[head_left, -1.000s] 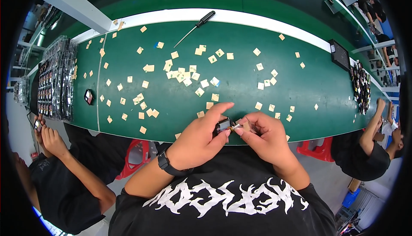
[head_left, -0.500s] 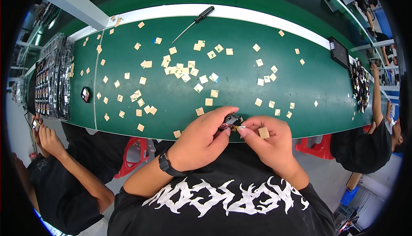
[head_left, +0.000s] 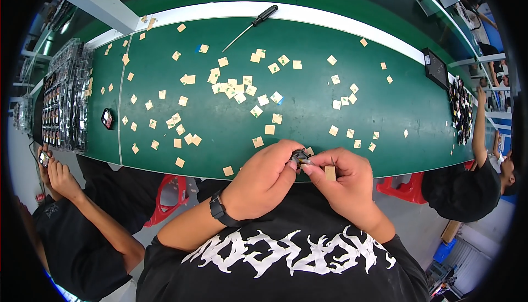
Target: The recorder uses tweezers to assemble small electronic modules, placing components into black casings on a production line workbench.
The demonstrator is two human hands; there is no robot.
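Note:
My left hand [head_left: 263,176] is closed around a small black electronic device [head_left: 300,156], held near the front edge of the green bench. Its thumb and fingers grip the device's sides and hide most of it. My right hand [head_left: 344,178] is also closed, with thumb and index fingertips together against the device's right side. What those tips pinch is too small to make out. A tan square pad [head_left: 330,173] sticks up from the fingers of that hand, turned more edge-on.
Many tan square pads lie scattered over the green bench [head_left: 396,115]. A black-handled screwdriver [head_left: 265,15] rests at the back. Stacked clear trays [head_left: 66,98] stand left, near a small device [head_left: 106,118]. Dark parts [head_left: 461,109] are heaped right. Co-workers sit on both sides.
The tan pad in my right hand has tilted and shifted slightly left. My right fingertips have moved in closer to the device, and the pale wire end seen before is now mostly hidden.

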